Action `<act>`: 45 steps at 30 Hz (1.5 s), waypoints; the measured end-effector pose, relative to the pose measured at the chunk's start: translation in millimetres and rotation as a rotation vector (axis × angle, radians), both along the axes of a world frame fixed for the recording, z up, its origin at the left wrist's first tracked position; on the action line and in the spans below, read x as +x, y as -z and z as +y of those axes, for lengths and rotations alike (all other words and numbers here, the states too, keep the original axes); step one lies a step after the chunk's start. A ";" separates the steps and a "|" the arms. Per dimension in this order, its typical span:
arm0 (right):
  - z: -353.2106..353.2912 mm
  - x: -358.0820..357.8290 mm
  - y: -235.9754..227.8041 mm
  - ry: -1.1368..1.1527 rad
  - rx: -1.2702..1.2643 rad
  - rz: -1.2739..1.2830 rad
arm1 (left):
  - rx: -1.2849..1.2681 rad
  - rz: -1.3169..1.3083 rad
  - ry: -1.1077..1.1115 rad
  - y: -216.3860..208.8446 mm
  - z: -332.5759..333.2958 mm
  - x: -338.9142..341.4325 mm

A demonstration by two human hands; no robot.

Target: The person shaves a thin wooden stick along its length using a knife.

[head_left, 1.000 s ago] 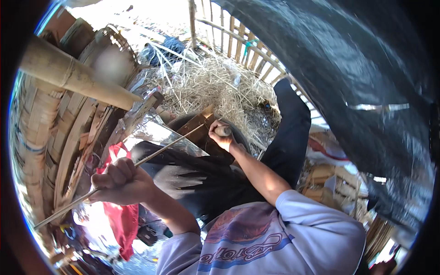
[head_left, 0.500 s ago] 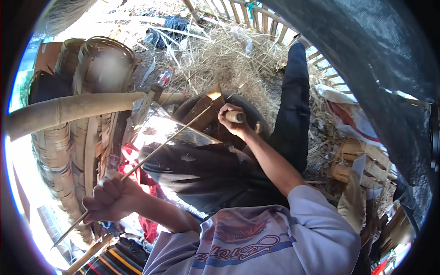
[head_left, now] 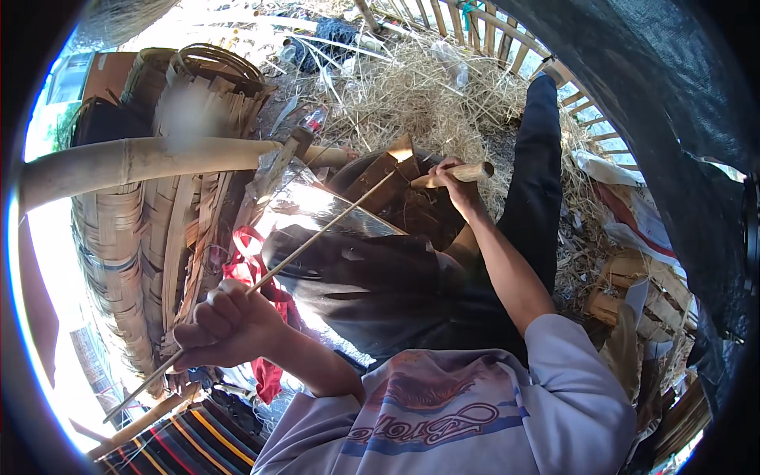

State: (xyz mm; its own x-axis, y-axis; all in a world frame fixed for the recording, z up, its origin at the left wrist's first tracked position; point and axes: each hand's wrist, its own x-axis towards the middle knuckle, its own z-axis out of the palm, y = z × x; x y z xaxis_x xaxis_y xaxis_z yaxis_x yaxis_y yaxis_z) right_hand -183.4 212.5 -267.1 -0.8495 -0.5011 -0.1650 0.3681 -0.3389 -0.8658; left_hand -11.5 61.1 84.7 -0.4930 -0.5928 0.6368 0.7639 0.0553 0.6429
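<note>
My left hand (head_left: 228, 323) is closed in a fist round a long thin bamboo stick (head_left: 317, 235). The stick slants from the lower left, across my dark-trousered lap, up to the right hand's side. My right hand (head_left: 457, 184) grips a tool with a thick pale wooden handle (head_left: 475, 172); its working end is hidden or too dark to make out. The stick's upper end meets a brown angular piece (head_left: 380, 190) with a sunlit tip, just left of the right hand. Behind that lies a dark round basin (head_left: 356, 170).
A thick bamboo pole (head_left: 150, 160) crosses at left over tall woven baskets (head_left: 107, 245). Dry straw (head_left: 412, 95) covers the ground ahead. A red cloth (head_left: 267, 378) hangs beside my left forearm. Dark plastic sheeting (head_left: 633, 95) drapes at right, above wooden pieces (head_left: 633, 293).
The right hand has turned, so the wooden handle now points right instead of toward me. The left fist still grips the stick. The whole view has shifted slightly.
</note>
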 end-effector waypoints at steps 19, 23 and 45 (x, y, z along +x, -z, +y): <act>-0.9 8.8 -113.8 0.065 -0.234 0.130 | -0.124 -0.082 0.050 17.9 35.0 27.7; 2.2 42.4 -202.3 -0.007 -0.616 0.252 | -0.214 -0.072 -0.007 12.0 34.1 29.4; 8.6 37.7 -268.1 -0.150 -0.628 0.555 | -0.131 0.001 -0.139 17.2 37.3 12.1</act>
